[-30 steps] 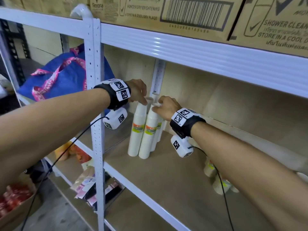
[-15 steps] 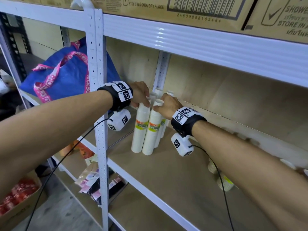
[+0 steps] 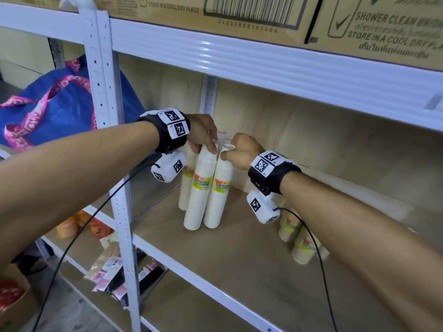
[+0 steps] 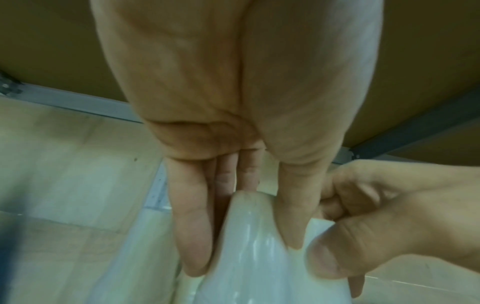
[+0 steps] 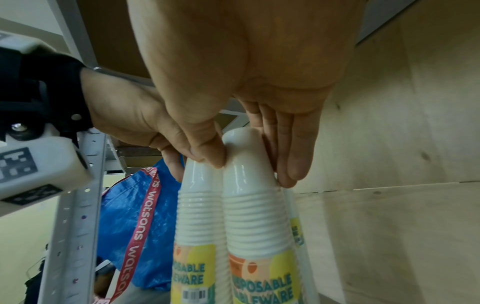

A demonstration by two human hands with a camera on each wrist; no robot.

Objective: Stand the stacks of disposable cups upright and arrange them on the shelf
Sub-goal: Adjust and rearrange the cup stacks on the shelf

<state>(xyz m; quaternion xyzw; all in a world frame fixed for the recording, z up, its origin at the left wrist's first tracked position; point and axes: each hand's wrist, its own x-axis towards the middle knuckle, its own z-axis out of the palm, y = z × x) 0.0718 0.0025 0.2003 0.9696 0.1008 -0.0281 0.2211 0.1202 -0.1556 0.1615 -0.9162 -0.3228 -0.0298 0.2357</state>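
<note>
Several white stacks of disposable cups with yellow-orange labels stand upright in the back left corner of the wooden shelf [image 3: 239, 259]. My left hand [image 3: 206, 148] pinches the top of the front left stack [image 3: 199, 188] between thumb and fingers, also seen in the left wrist view on the stack [image 4: 259, 267]. My right hand [image 3: 226, 152] grips the top of the front right stack [image 3: 219, 195], its thumb and fingers round the tip of that stack [image 5: 254, 205]. The two stacks touch side by side. Two more stacks [image 3: 185, 183] stand behind, partly hidden.
More cup stacks [image 3: 288, 226] lie on their sides under my right forearm. A white upright post [image 3: 107, 116] bounds the shelf on the left, with a blue bag [image 3: 60, 109] beyond it. The upper shelf beam [image 3: 263, 65] carries cardboard boxes [image 3: 239, 10] close overhead.
Both hands have kept hold of the tops of the two front stacks. The stacks have shifted slightly and stand closer together. My head has moved nearer.
</note>
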